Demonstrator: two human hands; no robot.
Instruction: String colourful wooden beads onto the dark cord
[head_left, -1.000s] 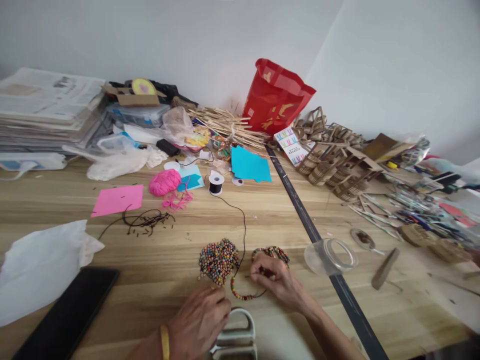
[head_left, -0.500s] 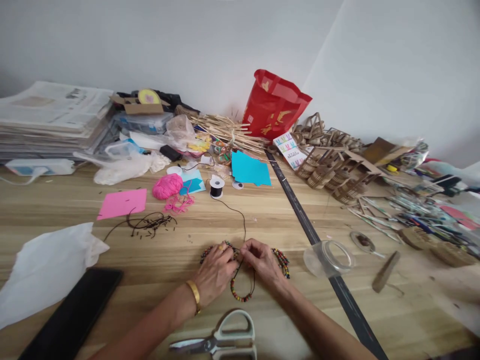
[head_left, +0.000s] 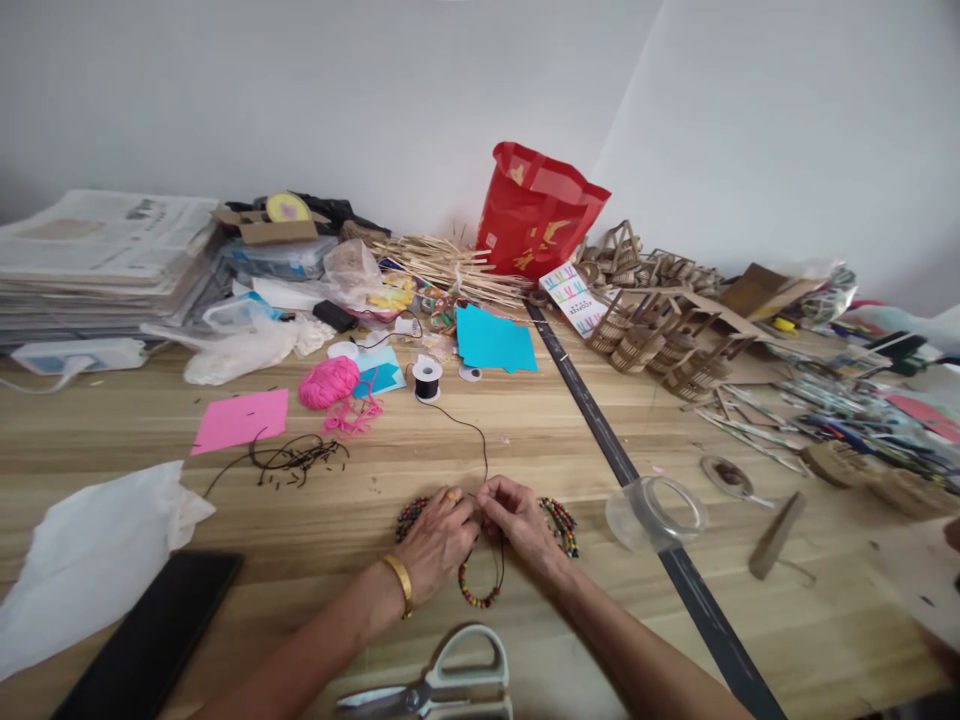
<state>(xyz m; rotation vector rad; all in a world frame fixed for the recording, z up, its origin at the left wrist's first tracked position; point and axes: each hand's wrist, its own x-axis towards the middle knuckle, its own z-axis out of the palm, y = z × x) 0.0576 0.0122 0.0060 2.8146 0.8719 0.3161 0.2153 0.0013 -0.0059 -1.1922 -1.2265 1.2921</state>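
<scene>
Both hands' grip (head_left: 480,500) now over bead pile (head_left: 409,515), pinching black cord (head_left: 480,450); beaded loop (head_left: 480,592) dangling beneath.

Just plain white walls (head_left: 420,90) meeting in a corner. Light wood-grain worktop (head_left: 525,430), soft even light.

Hands meet over beads on a cluttered wooden table (head_left: 675,440)

The left hand (head_left: 439,540) and right hand (head_left: 521,520) pinch a black cord (head_left: 480,445) running from its spool (head_left: 427,379); a beaded strand (head_left: 480,592) hangs below, scissors (head_left: 442,680) nearby.
</scene>
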